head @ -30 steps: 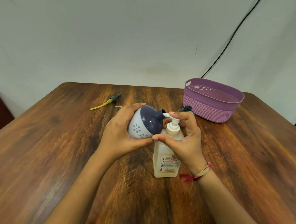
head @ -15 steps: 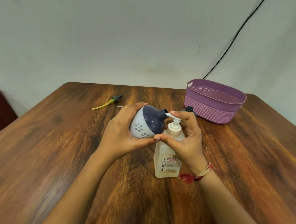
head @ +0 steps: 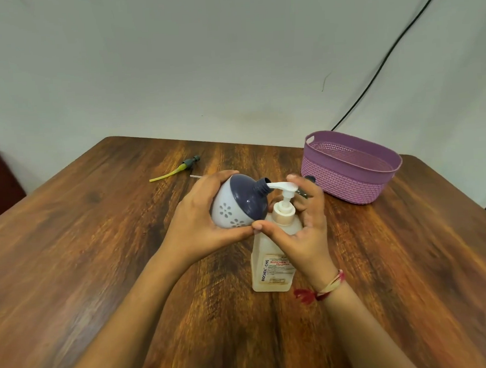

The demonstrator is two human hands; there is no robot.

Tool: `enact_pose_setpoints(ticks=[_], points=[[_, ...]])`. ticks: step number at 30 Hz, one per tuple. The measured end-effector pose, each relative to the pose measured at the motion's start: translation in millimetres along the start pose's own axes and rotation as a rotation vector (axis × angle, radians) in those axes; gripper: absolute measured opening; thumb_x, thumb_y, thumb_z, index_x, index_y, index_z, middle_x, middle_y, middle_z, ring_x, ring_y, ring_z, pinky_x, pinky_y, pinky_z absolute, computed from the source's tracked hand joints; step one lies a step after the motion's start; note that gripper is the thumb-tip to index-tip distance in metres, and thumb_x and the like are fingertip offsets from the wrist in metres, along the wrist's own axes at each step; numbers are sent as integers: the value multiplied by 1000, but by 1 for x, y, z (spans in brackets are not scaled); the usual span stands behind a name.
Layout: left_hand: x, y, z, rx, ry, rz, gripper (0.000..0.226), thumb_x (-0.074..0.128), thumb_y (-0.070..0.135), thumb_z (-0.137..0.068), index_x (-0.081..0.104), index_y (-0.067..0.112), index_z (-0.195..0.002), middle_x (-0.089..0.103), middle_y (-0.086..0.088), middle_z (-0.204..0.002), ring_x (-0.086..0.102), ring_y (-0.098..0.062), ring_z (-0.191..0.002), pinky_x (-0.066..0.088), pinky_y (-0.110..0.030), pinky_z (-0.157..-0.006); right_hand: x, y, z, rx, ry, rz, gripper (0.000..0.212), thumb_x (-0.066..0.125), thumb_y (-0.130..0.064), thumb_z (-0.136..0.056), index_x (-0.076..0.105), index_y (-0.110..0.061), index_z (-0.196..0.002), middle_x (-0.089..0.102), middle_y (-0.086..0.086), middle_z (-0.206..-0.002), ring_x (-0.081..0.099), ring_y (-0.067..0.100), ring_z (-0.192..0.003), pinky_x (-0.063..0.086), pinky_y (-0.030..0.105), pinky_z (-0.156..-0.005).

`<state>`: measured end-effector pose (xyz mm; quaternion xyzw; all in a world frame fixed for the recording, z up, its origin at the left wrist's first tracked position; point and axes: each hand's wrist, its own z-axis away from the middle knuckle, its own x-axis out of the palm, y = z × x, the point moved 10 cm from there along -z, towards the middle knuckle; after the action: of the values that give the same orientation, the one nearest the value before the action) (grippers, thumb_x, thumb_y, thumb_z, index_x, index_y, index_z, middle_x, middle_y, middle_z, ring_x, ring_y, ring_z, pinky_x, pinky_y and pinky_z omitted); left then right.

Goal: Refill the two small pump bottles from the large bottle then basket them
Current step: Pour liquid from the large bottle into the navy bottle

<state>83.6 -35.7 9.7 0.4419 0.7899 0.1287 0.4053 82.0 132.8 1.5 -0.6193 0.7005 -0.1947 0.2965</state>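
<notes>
My left hand point(head: 198, 223) grips a small round bottle point(head: 237, 204), white below with flower cut-outs and dark purple on top. It is tilted sideways, with its open neck against the white spout of the large bottle's pump point(head: 283, 186). The large translucent bottle point(head: 272, 267) stands upright on the table. My right hand point(head: 307, 225) curls round its pump, fingers over the pump head and thumb at the bottle's shoulder. The purple basket point(head: 341, 183) sits at the back right with nothing visible inside.
A removed pump head with a yellow tube point(head: 178, 169) lies at the back of the wooden table point(head: 98, 249). A dark object point(head: 309, 178) shows behind my right hand, mostly hidden. A black cable point(head: 385, 58) runs down the wall.
The pump head has risen a little under my right fingers. My left hand keeps the small bottle's neck at the spout.
</notes>
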Motion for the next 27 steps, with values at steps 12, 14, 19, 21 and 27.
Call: enact_pose_setpoints(ticks=[12, 14, 19, 21, 27], points=[[-1, 0, 1, -7, 6, 4, 84, 74, 61, -61, 51, 18, -129, 57, 6, -120, 56, -7, -109, 53, -33, -88, 3, 7, -2, 67, -33, -60, 93, 84, -35, -62, 29, -47, -136, 60, 11, -118, 65, 17, -101, 54, 27, -84], [-1, 2, 0, 3, 11, 9, 82, 74, 61, -61, 50, 20, -128, 57, 7, -120, 55, -5, -108, 52, -32, -88, 3, 5, -4, 47, -44, -46, 98, 82, -40, -64, 23, -45, -142, 59, 9, -123, 63, 20, -106, 53, 29, -88], [0, 3, 0, 5, -13, 17, 81, 73, 64, -62, 50, 22, -127, 57, 8, -117, 56, -6, -106, 53, -30, -85, -1, -3, -7, -13, -7, -32, 61, 84, -35, -62, 52, -50, -111, 58, -21, -104, 63, 9, -91, 54, 27, -79], [0, 2, -1, 4, -23, 23, 80, 73, 64, -62, 51, 21, -126, 58, 8, -116, 57, -6, -105, 53, -30, -85, -2, -3, -6, -14, -1, -31, 59, 83, -36, -62, 50, -49, -110, 57, -21, -102, 63, 11, -89, 54, 29, -77], [-3, 8, -1, 5, -2, 32, 82, 75, 62, -60, 52, 19, -127, 58, 8, -118, 56, -6, -108, 52, -29, -87, 0, -3, -5, -46, -35, 23, 77, 72, -48, -76, 35, -32, -141, 50, -16, -135, 60, 13, -111, 54, 38, -90]])
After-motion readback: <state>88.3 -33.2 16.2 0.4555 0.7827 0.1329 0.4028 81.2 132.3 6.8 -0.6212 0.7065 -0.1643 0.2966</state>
